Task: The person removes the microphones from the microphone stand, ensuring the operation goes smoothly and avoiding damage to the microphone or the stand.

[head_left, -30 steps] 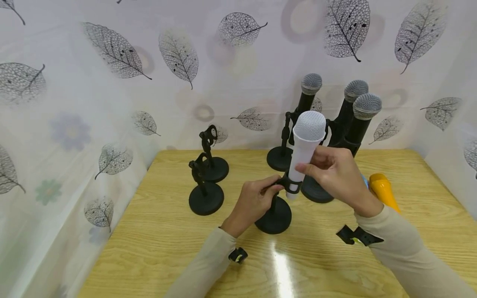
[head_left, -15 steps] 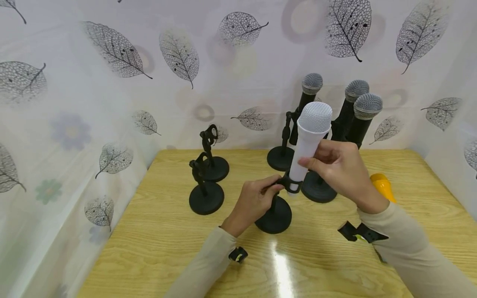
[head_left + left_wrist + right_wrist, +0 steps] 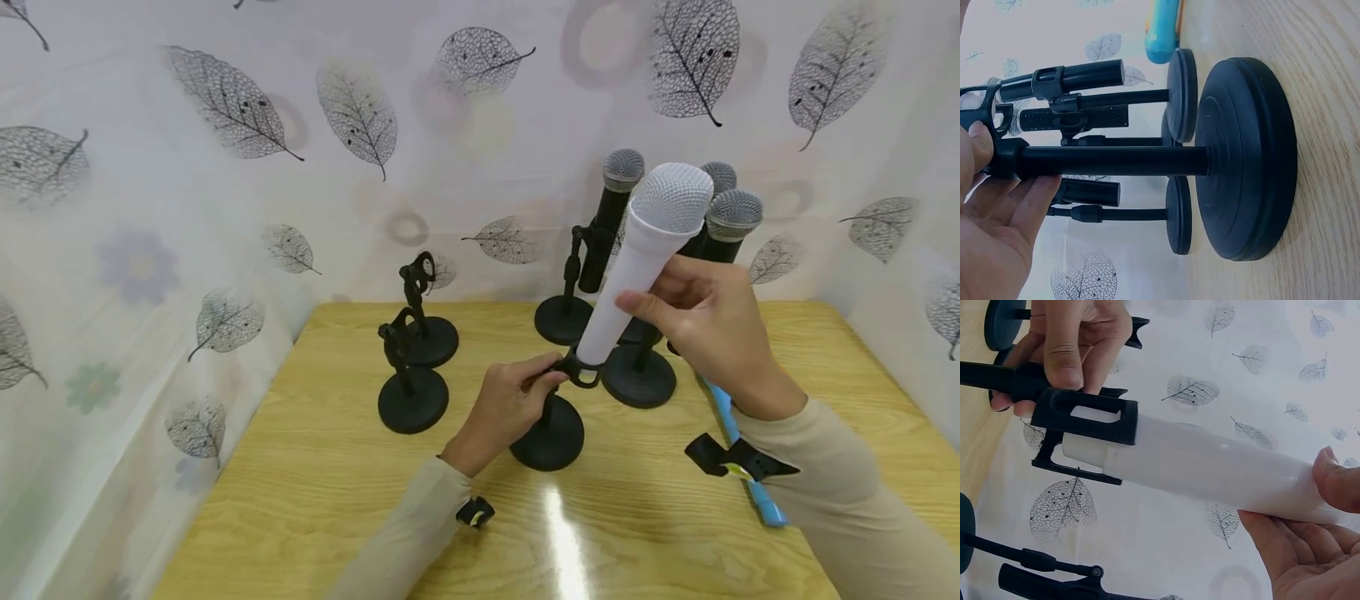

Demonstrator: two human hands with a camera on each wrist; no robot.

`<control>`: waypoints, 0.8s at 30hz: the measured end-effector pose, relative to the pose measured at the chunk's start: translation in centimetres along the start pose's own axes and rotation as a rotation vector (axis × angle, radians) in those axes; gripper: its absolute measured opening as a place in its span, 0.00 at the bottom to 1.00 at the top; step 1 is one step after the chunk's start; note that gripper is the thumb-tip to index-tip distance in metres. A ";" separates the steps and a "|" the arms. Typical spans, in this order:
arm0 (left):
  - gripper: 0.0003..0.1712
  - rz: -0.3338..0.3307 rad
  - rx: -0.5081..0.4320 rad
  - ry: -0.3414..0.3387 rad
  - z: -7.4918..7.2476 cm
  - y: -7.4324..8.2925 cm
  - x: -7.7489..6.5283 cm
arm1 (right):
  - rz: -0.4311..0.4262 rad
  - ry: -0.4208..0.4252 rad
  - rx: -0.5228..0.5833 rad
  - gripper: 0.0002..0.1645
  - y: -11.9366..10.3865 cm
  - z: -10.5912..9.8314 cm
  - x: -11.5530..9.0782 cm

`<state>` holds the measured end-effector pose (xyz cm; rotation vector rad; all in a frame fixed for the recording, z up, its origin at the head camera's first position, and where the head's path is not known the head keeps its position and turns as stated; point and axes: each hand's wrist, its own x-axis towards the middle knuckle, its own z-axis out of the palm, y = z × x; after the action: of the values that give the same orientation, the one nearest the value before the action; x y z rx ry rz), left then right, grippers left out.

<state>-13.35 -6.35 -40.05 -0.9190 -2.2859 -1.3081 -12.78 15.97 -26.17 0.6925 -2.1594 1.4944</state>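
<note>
My right hand (image 3: 712,333) pinches a white microphone (image 3: 626,279) around the middle of its body, its mesh head tilted up and right. The lower end sits in the clip (image 3: 1125,422) of a black desktop microphone stand, as the right wrist view shows. With thumb and fingers, my left hand (image 3: 506,408) grips that stand just below the clip. The stand's round base (image 3: 1247,159) rests on the table. In the right wrist view, my right hand (image 3: 1316,556) holds the white body away from the clip.
Two black stands (image 3: 414,400) without microphones stand to the left. Behind my right hand are several stands holding black microphones (image 3: 622,171) with grey mesh heads. A blue tube-shaped object (image 3: 765,504) lies under my right forearm, on the wooden table (image 3: 300,500).
My right hand has moved up and right with the white microphone, drawing it partly out of the clip. My left hand has stayed on the stand. More of the blue object shows.
</note>
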 end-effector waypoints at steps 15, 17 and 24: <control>0.16 -0.033 -0.035 0.008 0.0 0.0 -0.3 | -0.002 0.047 0.152 0.22 -1.0 -1.4 0.2; 0.15 -0.045 -0.028 0.013 0.0 0.2 -0.3 | -0.018 0.045 0.211 0.22 -0.9 -1.6 0.2; 0.18 -0.114 -0.053 -0.006 0.2 0.6 -0.2 | -0.005 0.100 0.320 0.22 -0.7 -2.8 0.0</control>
<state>-12.80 -6.03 -39.95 -0.8209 -2.3490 -1.4213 -12.20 18.38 -24.78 0.7079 -1.8625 1.8535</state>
